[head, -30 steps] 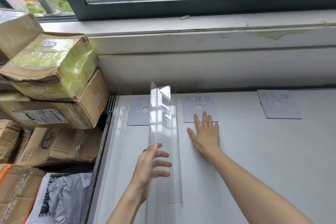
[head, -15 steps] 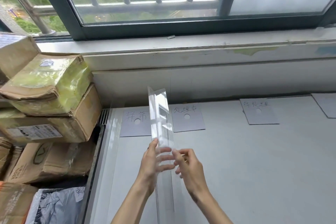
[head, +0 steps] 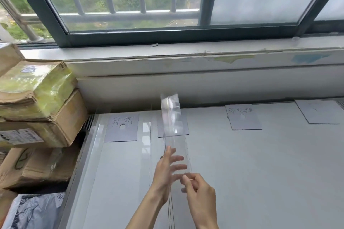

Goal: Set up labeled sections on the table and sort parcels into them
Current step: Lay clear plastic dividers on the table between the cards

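A tall clear acrylic divider stands upright on the grey table, in front of the second label card. My left hand holds it from the left, thumb up and fingers spread across the panel. My right hand pinches its near lower part with curled fingers. Grey label cards with handwriting lie along the table's far edge: one at the left, one partly hidden behind the divider, one further right, and one at the far right.
Stacked cardboard parcels and a grey poly bag sit left of the table. Another clear panel stands along the table's left edge. A window sill and wall bound the far side.
My right hand left the table by the second card and came to the divider. The divider moved right, in front of that card. My view tilted up.
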Tool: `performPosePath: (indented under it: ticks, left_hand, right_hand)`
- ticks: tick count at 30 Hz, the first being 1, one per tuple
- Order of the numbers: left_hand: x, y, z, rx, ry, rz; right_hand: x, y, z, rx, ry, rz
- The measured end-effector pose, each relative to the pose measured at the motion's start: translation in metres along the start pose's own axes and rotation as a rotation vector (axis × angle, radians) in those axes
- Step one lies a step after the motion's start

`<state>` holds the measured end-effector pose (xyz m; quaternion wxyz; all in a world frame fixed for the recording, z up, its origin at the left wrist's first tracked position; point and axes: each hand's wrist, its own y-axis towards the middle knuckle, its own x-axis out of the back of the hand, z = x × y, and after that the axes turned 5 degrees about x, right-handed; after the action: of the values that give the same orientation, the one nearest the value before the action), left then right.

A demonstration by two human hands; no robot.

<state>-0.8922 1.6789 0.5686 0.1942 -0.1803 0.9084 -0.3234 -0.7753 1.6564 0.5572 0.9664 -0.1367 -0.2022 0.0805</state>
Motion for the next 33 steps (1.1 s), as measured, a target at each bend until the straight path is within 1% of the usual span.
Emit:
performPosePath:
  ticks: [3,6,12,19,21,24,25,28,33]
  left_hand:
    - [-0.018,0.003,0.007,-0.023,-0.024,-0.027]
    - [-0.036,0.007,0.014,0.008,-0.071,-0.046]
    - [-0.062,0.013,0.029,-0.020,-0.039,-0.110]
    - [-0.056,0.009,0.043,0.004,-0.058,-0.200]
    - [-0.048,0.005,0.047,0.017,-0.066,-0.210]
    - [-0.037,-0.002,0.054,0.029,-0.079,-0.216]
    - [-0.034,-0.004,0.056,0.028,-0.085,-0.208]
    - [-0.030,-0.007,0.063,0.031,-0.089,-0.188]
    - [-0.027,-0.010,0.067,0.038,-0.076,-0.167]
  right_hand:
    - [0.019,0.010,-0.010,0.047,0.015,-0.004]
    - [0.036,0.020,-0.019,0.105,0.036,-0.009]
    - [0.070,0.035,-0.027,0.158,0.051,0.047]
    - [0.116,0.060,-0.013,0.146,0.097,-0.012]
    - [0.127,0.074,-0.013,0.145,-0.002,-0.015]
    - [0.120,0.091,-0.031,0.130,-0.303,-0.011]
    - [0.114,0.095,-0.039,0.110,-0.350,-0.014]
    - [0.089,0.102,-0.058,0.058,-0.408,-0.026]
    - [0.062,0.111,-0.081,0.037,-0.492,-0.043]
